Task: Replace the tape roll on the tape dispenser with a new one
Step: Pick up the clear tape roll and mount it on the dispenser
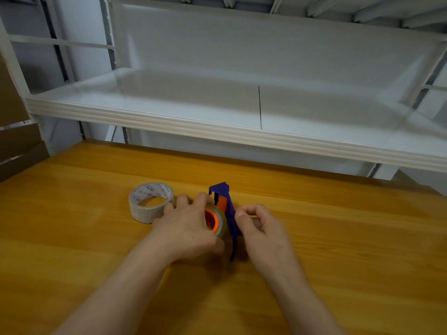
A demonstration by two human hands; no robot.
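Head view, single frame. A blue handheld tape dispenser (228,209) stands on edge on the yellow-brown wooden table (96,250); it serves as the reference below. Its pointed blue nose faces away from the person, toward the white metal shelf (193,112) behind the table, and an orange flap (222,200) sits just behind that nose. On the dispenser's left face sits a nearly spent clear tape roll (221,224) on an orange hub (211,220), and the roll's winding looks thin. The left hand (191,226) lies over the left side of this roll, fingers curled round its rim with thumb low and fingertips on top, so it grips the roll; how firmly cannot be told, as the frame is slightly blurred. The right hand (260,228) is on the dispenser's right side, fingers (249,210) loosely curled, thumb against the blue body, steadying it rather than closing fully around it. A fuller tape roll (150,201) with printed lettering lies flat on the table left of the dispenser, just beyond the left hand's fingertips; contact there cannot be judged. Brown cardboard (17,141) stands far to the dispenser's left, at the table's edge.
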